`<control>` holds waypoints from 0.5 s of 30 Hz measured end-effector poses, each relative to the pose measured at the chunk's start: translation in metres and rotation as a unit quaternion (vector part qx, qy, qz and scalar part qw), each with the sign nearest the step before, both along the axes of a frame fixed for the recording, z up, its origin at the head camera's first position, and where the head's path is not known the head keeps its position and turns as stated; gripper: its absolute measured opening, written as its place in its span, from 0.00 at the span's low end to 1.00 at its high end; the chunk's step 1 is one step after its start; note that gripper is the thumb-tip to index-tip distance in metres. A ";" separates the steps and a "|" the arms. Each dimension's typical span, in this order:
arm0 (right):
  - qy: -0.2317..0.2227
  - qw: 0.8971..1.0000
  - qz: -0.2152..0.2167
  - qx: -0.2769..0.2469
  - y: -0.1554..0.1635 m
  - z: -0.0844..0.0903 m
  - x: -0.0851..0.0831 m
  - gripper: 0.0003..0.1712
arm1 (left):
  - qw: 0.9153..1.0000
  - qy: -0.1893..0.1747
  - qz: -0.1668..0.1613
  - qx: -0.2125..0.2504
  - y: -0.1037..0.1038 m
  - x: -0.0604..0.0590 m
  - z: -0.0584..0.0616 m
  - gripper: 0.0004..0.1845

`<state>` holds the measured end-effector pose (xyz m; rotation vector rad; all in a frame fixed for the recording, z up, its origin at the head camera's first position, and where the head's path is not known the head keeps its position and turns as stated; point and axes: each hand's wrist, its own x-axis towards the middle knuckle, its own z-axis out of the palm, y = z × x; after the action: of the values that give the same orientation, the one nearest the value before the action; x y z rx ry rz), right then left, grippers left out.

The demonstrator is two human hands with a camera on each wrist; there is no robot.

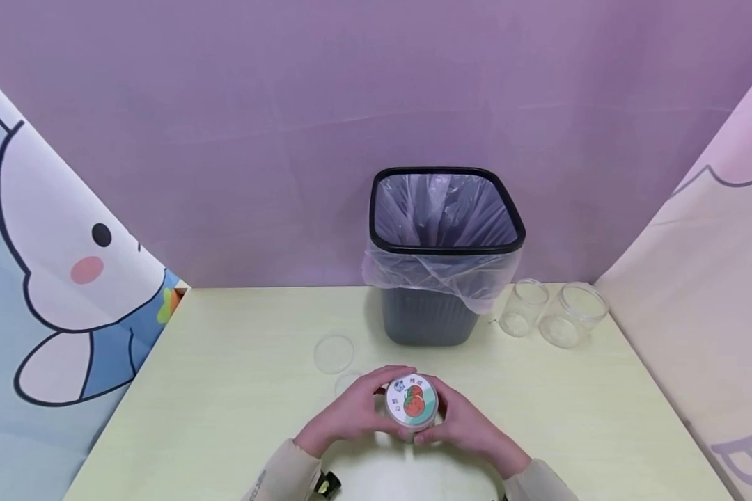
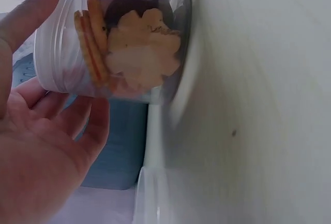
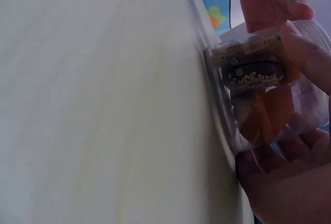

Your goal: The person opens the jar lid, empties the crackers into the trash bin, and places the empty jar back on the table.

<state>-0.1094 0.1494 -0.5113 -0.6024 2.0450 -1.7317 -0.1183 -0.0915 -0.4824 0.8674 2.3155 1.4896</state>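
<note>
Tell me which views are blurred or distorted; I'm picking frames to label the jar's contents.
Head view: even, soft light, sharp on the jar lid, straight edges bowed toward the corners. Left wrist view: the table is smeared and soft, the biscuits inside the jar still readable, the left hand too close and blurry. Right wrist view: table washed out and featureless, jar contents dim behind the right hand.

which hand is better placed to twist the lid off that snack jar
Probably the right hand: in the head view its fingers curl up beside the labelled lid. The left hand cups the side of the jar, suited to bracing it on the table. Both hands grip it.
</note>
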 end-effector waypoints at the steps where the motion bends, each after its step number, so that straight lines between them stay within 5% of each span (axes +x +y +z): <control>1: -0.004 1.000 -0.002 0.003 0.000 0.000 0.000 0.54 | 1.000 -0.001 0.003 0.001 0.000 0.000 -0.001 0.49; 15: -0.008 0.999 -0.027 0.016 -0.003 0.000 0.003 0.55 | 1.000 -0.002 0.021 0.010 0.001 0.002 -0.007 0.49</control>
<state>-0.1068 0.1467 -0.5117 -0.5262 2.0918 -1.7259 -0.1160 -0.0906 -0.4892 0.8238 2.3327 1.5340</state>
